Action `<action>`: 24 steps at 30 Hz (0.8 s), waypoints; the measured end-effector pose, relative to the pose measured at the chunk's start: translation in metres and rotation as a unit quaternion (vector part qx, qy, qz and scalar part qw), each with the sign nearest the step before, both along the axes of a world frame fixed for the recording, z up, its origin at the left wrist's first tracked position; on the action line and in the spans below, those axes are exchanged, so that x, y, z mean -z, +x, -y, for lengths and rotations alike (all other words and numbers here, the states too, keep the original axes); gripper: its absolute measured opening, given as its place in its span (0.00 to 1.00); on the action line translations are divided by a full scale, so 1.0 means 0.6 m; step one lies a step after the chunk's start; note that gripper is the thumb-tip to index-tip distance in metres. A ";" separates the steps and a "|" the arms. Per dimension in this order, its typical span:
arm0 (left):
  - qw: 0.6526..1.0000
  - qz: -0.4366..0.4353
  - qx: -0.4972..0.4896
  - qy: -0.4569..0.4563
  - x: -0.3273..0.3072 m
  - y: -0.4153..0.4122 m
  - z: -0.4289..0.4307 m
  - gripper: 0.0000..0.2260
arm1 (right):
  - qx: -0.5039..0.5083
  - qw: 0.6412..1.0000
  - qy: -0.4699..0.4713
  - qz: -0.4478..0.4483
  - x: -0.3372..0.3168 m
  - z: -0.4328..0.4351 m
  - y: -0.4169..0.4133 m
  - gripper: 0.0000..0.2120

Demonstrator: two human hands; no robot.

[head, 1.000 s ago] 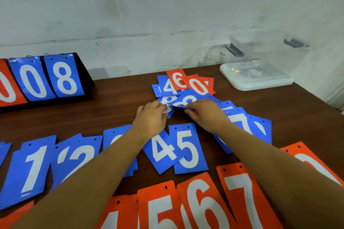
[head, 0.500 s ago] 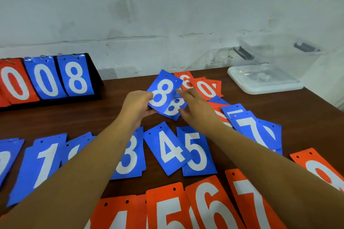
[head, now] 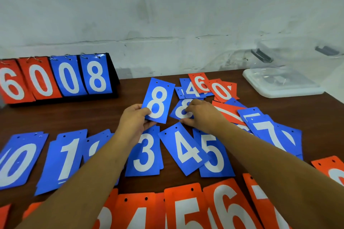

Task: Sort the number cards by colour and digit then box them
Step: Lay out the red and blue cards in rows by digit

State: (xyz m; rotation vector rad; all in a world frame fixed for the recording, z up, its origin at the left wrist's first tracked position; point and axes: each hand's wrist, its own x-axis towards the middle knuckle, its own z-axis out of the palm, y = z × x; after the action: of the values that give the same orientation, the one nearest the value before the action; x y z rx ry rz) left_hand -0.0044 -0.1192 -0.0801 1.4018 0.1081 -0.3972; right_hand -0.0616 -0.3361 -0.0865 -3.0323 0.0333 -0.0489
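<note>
Blue 8 card [head: 158, 100] in left grip [head: 134, 119].

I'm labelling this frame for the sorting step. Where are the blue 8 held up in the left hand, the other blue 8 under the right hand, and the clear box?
held blue 8 [head: 158, 101]: head view, on the white digit.
second blue 8 [head: 180, 112]: head view, on its visible left part.
clear box [head: 290, 65]: head view, on its front wall.

Dark wooden table [head: 55, 117] under blue and orange number cards [head: 186, 152], scoreboard stand [head: 113, 80], clear box [head: 284, 82].
</note>
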 end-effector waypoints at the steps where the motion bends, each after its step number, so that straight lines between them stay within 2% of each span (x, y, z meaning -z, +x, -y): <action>1: 1.000 0.001 -0.001 -0.004 0.000 0.001 -0.002 0.04 | 0.003 1.000 0.005 -0.005 -0.003 -0.001 0.003 0.21; 9: 1.000 -0.003 -0.019 0.001 0.006 0.005 -0.016 0.03 | -0.015 0.999 -0.040 0.016 -0.015 -0.013 0.014 0.20; 12: 0.999 -0.004 -0.042 0.017 0.008 0.011 -0.020 0.03 | 0.027 0.994 0.070 0.076 -0.026 -0.021 0.007 0.20; 15: 0.999 -0.020 -0.037 0.014 0.003 0.009 -0.017 0.04 | 0.051 0.956 0.216 0.190 -0.042 -0.047 -0.004 0.19; 17: 1.000 -0.017 -0.003 -0.023 -0.008 0.000 -0.016 0.06 | 0.009 0.955 0.201 0.220 -0.049 -0.076 -0.022 0.19; 21: 0.982 -0.011 0.070 -0.177 -0.028 -0.031 -0.019 0.12 | -0.082 0.972 0.118 0.187 -0.044 -0.113 -0.073 0.18; 24: 0.976 -0.005 0.102 -0.192 -0.029 -0.063 -0.022 0.12 | -0.091 0.973 0.133 0.165 -0.042 -0.120 -0.114 0.18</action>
State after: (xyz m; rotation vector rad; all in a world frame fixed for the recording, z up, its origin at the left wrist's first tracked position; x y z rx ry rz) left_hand -0.0422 -0.1063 -0.0628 1.0316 -0.1020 -0.5633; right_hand -0.1299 -0.2640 -0.0614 -2.7068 -0.2460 -0.4897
